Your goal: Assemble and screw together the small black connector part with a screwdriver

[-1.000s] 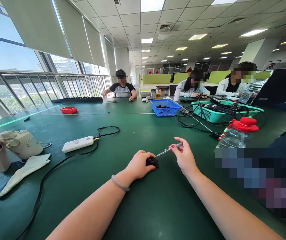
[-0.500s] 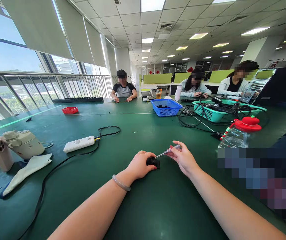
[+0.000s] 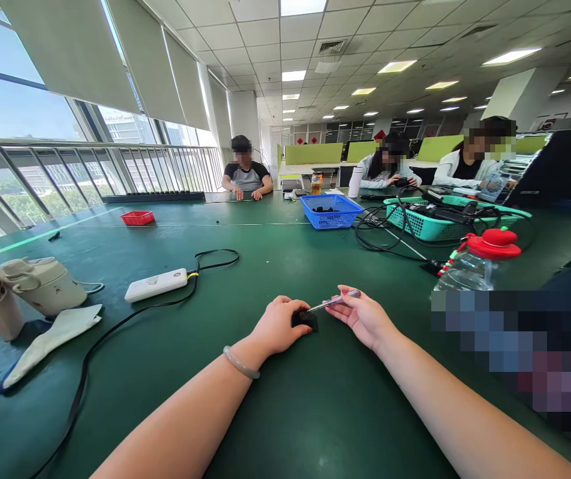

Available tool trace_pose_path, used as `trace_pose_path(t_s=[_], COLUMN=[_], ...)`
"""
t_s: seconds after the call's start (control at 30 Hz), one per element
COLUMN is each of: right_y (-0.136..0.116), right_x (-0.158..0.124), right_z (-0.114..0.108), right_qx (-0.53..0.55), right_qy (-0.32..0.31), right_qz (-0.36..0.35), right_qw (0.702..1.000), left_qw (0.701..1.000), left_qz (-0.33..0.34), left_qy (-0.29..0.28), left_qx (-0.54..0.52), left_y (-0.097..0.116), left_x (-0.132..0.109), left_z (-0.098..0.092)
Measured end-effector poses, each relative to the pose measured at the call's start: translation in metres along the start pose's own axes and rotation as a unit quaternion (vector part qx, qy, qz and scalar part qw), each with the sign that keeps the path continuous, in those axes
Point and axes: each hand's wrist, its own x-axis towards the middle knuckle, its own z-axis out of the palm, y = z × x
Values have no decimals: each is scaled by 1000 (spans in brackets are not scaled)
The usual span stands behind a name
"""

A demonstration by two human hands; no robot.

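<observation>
On the green table point(image 3: 275, 412), my left hand point(image 3: 280, 324) is closed around a small black block-like part point(image 3: 306, 322), thumb at its near side and fingers at its far side. My right hand point(image 3: 360, 318) pinches the clear handle of a screwdriver point(image 3: 334, 300). Its thin metal shaft slants down to the left, and the tip meets the top of the black part. What the tip touches there is too small to make out.
A white power bank point(image 3: 157, 286) with a black cable lies to the left, beyond it a red tray point(image 3: 138, 218). Ahead are a blue basket point(image 3: 333, 216) and a teal basket point(image 3: 428, 229) with cables. A red-lidded bottle point(image 3: 475, 266) stands right. Several people sit around the table.
The screwdriver has tilted a little flatter, and my right hand's fingers have shifted on its handle. My left hand still holds the black part in nearly the same place.
</observation>
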Motion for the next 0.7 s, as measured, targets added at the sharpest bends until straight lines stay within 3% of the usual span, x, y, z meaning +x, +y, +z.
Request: trace_pose_path(t_s=[0.7], right_y=[3], right_x=[7], right_z=[-6], right_qx=[-14], right_qy=[-29], right_qz=[-4], right_qw=[999], left_qw=[1000], left_qz=[3], left_qy=[-2], left_qx=[12], left_y=[-1], left_x=[0], left_z=[0])
